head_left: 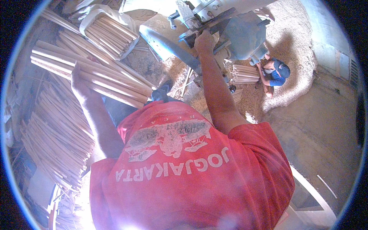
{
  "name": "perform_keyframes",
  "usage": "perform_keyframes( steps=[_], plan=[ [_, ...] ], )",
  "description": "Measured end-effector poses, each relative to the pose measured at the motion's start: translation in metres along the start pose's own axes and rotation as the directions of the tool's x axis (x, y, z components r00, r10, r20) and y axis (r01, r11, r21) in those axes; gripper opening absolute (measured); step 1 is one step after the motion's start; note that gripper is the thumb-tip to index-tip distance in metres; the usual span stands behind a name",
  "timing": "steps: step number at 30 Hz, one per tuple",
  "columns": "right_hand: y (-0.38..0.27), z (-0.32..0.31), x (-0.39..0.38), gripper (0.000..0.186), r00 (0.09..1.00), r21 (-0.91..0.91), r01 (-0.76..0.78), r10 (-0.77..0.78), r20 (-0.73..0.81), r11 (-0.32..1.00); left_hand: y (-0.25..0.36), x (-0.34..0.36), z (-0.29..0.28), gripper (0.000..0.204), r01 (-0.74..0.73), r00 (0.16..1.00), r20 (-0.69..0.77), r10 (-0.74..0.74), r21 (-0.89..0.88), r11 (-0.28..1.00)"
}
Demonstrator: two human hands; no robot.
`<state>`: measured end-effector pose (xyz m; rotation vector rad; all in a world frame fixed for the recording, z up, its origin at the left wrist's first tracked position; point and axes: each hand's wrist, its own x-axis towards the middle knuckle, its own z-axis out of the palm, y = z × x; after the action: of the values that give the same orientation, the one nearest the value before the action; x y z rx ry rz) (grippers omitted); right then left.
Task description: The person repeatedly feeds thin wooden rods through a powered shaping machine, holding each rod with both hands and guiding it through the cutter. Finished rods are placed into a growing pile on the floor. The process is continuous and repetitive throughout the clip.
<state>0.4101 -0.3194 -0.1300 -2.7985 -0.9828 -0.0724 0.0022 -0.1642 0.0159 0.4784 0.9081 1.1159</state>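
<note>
Head view. The landmark is the machine, a blue-grey metal housing with bare-metal fittings at its left side. The bundle of wooden strips lies to the left of the machine and nearer to the wearer, well apart from it; it is raised and tilted, its far end higher toward the left. The left hand grips this bundle, the thumb over the near face and the other fingers mostly hidden behind the wood. The right hand is at the left side of the machine, by its metal fittings, with curled fingers; whether it is closed on a part cannot be told.

Left of the machine, next to the fittings, stands a curved pale-blue panel. Farther left is a pale sack containing more strips, and farthest left and below, a broad pile of long strips. Just below the machine is a stack of short sticks. Beside this stack, below and to the right of the machine, a co-worker in a dark cap and blue shirt crouches, arms extended toward it. Pale shavings are heaped to the right of the machine.
</note>
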Motion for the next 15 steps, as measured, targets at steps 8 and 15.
perform_keyframes(
  steps=[8, 15],
  plan=[
    [0.009, 0.004, 0.008, 0.025, 0.998, -0.075, 0.066, -0.067, -0.020, 0.995, 0.001, 0.001, -0.002, 0.058, 0.011, 0.999, -0.032, -0.010, 0.038, 0.999],
    [0.004, -0.008, 0.009, 0.018, 0.997, -0.084, 0.052, -0.057, -0.049, 0.995, -0.003, 0.005, -0.003, 0.055, 0.015, 0.998, -0.055, -0.014, 0.020, 1.000]
  ],
)
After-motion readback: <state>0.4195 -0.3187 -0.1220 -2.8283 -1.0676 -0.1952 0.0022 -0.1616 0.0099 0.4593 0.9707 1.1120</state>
